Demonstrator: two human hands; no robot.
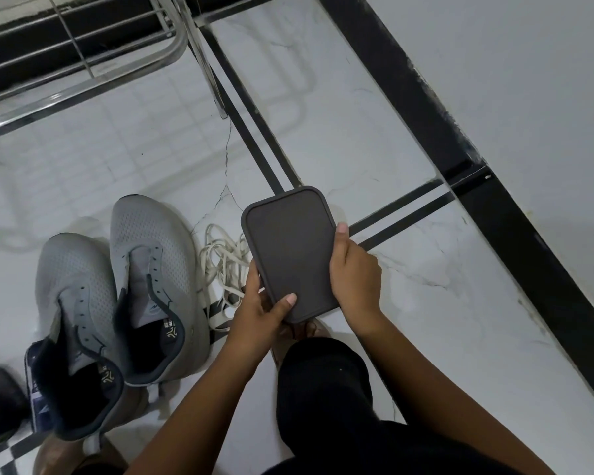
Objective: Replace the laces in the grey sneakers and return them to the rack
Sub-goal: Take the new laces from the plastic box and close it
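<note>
Two grey mesh lace-up sneakers (117,303) stand side by side on the glossy white marble-patterned floor (374,132), their eyelets unlaced, below the chromed tubular metal shoe rack (83,73). Just right of them lies a loose tangle of flat cream laces (222,265). Both forearms reach forward over a black-clad knee. A dark brown rounded-rectangle matte lid (290,252) is held above the laces: left hand (258,310) grips its near corner, thumb on top; right hand (355,269) clasps its right edge.
</note>
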